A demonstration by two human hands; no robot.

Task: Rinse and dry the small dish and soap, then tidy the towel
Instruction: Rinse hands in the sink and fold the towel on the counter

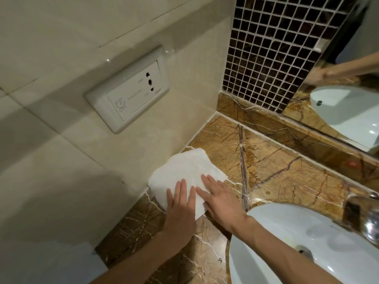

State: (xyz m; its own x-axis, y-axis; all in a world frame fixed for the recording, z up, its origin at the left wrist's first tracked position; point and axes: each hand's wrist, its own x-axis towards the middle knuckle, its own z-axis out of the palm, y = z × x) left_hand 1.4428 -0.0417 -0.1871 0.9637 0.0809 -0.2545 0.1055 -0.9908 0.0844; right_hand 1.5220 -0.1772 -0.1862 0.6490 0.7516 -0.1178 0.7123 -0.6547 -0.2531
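A folded white towel (184, 171) lies flat on the brown marble counter (276, 171), against the cream wall on the left. My left hand (180, 210) rests palm down on the towel's near edge, fingers spread and flat. Beside it, my right hand (219, 199) also presses flat on the towel's near right corner, fingers extended. Neither hand grips anything. The small dish and the soap are out of sight.
A white sink basin (287, 242) sits at the lower right, with a chrome tap (369, 224) at its far edge. A wall socket plate (131, 91) is above the towel. A mirror (348, 89) and dark mosaic tiles (272, 54) line the back.
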